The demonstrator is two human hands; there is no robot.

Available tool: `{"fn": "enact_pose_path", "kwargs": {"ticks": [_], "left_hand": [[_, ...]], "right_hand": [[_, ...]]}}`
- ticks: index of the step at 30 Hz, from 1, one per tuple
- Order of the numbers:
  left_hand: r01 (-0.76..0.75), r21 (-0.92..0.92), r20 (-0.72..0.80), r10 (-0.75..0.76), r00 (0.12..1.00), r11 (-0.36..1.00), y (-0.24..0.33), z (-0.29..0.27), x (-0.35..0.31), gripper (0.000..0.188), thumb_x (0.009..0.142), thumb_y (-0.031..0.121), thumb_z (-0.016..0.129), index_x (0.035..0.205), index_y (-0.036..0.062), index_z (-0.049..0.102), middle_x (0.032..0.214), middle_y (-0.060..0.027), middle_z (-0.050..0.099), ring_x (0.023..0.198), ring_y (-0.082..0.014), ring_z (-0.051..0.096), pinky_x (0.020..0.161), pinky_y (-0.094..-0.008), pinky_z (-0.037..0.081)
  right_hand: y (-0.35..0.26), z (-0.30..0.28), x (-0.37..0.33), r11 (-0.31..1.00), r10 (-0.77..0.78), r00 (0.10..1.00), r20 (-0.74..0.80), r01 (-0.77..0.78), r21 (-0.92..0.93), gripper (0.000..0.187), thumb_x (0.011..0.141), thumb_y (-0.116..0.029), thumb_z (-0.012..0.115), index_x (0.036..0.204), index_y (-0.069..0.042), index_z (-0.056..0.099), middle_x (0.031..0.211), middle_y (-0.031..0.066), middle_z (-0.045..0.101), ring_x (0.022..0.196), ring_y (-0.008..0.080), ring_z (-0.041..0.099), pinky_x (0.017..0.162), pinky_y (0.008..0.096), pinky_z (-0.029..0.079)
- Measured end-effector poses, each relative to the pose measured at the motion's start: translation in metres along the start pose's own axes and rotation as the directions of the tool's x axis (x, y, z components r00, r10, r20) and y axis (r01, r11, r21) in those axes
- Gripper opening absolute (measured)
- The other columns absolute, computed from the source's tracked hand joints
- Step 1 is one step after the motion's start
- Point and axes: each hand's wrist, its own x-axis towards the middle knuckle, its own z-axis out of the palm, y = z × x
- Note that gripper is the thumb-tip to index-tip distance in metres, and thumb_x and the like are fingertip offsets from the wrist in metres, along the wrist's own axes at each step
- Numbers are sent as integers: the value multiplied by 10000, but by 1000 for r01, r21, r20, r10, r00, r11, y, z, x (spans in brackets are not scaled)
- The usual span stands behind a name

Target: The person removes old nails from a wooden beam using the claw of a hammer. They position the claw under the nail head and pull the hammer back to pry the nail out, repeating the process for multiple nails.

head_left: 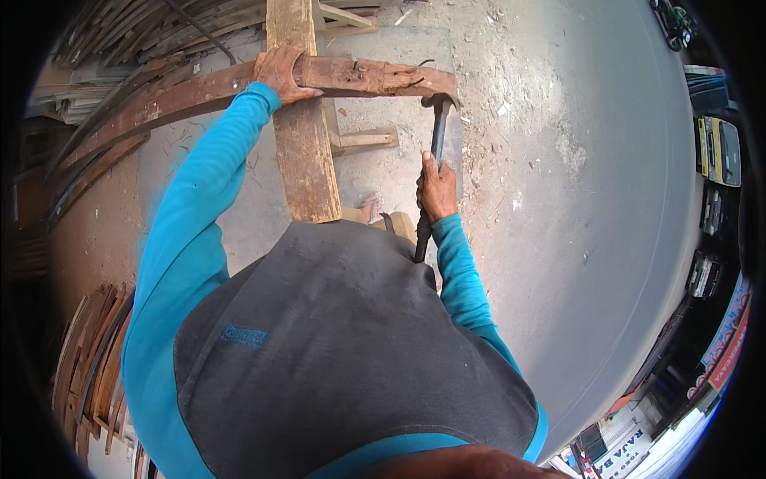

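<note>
My left hand is closed over a long reddish-brown wooden beam, where the beam crosses a lighter plank. Bent nails stick out of the beam near its right end, and the wood there looks split. In my right hand is a claw hammer, gripped partway along its dark handle. The hammer's head meets the lower edge of the beam's right end; whether its claw has hold of a nail there, I cannot tell.
Old boards are stacked at the far left, and more planks lean at the near left. Below the plank shows a wooden brace. Debris litters the ground on the right beside a road, with parked vehicles beyond.
</note>
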Motion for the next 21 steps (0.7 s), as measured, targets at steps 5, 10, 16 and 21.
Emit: {"fn": "enact_pose_path", "kwargs": {"ticks": [5,10,16,21], "left_hand": [[123,-85,60,-118,991,989,-9,2,-13,1198,532,635,913,1494,131,406,1522,-174,434,1463,-371,363,1224,-602,199],[-11,-89,-73,4,997,996,2,-4,-4,1053,531,666,902,1343,105,536,1313,-161,543,1300,-356,477,1150,-487,300],[-14,-125,-91,2,996,992,-4,-4,-10,1034,548,681,891,1335,107,543,1276,-155,560,1275,-349,488,1140,-487,304],[-28,-101,-205,6,979,995,-5,-4,-14,1010,482,527,958,1322,134,559,1336,-153,592,1256,-348,543,1103,-481,351]], "right_hand": [[9,-8,-5,998,31,999,29,-32,54,313,1004,-364,615,874,-105,497,624,-15,468,443,105,445,392,285,368],[-87,-26,-45,939,-296,955,-17,294,179,327,1019,-358,602,971,-47,515,679,39,533,506,144,554,448,306,478],[-57,-31,-38,872,-475,862,-174,435,-226,454,1035,-481,569,903,-47,552,657,13,524,544,100,532,498,280,436],[-98,-35,-55,901,-407,896,-177,426,87,352,1083,-382,514,925,-68,518,681,1,544,494,84,506,417,249,376]]}}
